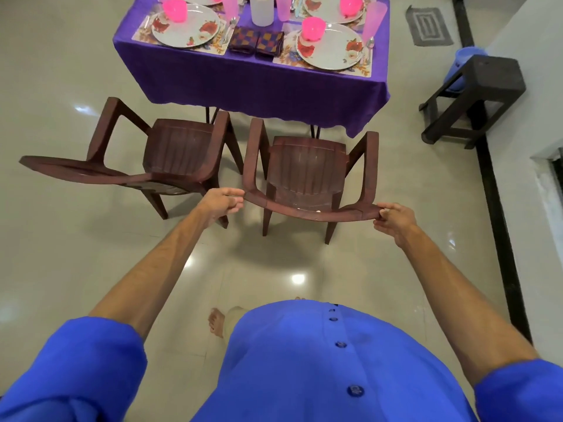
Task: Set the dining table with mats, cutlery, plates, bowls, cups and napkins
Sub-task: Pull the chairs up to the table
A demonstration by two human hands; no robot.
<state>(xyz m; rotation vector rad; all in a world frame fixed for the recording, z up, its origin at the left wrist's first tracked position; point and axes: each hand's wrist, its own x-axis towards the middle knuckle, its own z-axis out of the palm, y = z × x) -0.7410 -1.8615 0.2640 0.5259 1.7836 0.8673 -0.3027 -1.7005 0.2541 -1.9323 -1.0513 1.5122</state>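
Head view: both hands (224, 202) (394, 216) grip right chair (307, 172) backrest.

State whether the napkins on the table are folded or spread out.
Folded. The napkins lie as two compact checked squares side by side between the near plates, not opened flat.

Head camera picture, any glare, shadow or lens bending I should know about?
Head view: bright lamp glare spots on the glossy floor; soft shadow under the right chair held by both hands; wide-angle bending curves the black wall skirting; table stays reasonably sharp.
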